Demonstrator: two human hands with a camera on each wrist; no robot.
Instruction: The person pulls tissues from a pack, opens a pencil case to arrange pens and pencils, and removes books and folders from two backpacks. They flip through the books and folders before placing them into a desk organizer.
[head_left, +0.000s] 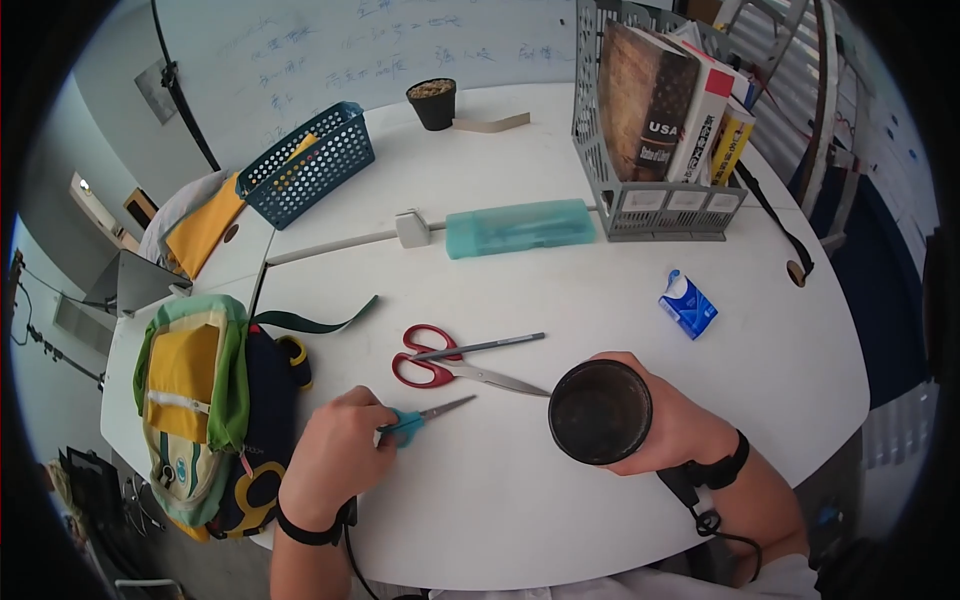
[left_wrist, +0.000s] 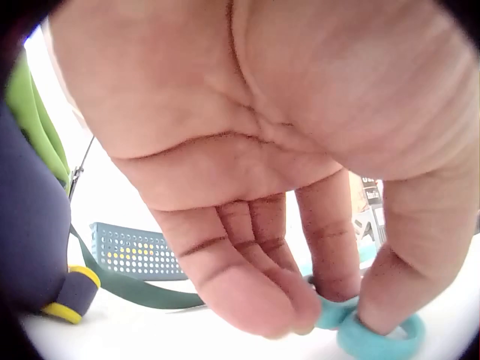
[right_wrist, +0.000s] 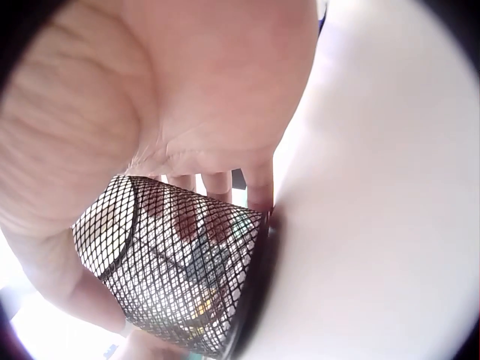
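My left hand [head_left: 338,450] pinches the handle of small teal scissors [head_left: 404,428], thumb and index finger at the finger rings. Their blades point right over the white table. In the left wrist view, the thumb tip overlaps one teal ring [left_wrist: 381,343] and the other fingers hang beside it. With my right hand [head_left: 682,420] I grip a black mesh pen cup [head_left: 600,412], one round end facing the head camera. Its mesh wall [right_wrist: 187,259] shows in the right wrist view. Between the hands lie larger red-handled scissors [head_left: 437,372], a grey pencil [head_left: 490,346] across them.
At left stands a green, yellow and navy backpack [head_left: 190,400], its dark green strap [head_left: 325,322] on the table. Farther back are a perforated basket [head_left: 315,165], a teal pencil case [head_left: 520,228], a potted plant [head_left: 432,105] and a grey book rack [head_left: 660,225]. A blue packet [head_left: 688,305] lies right.
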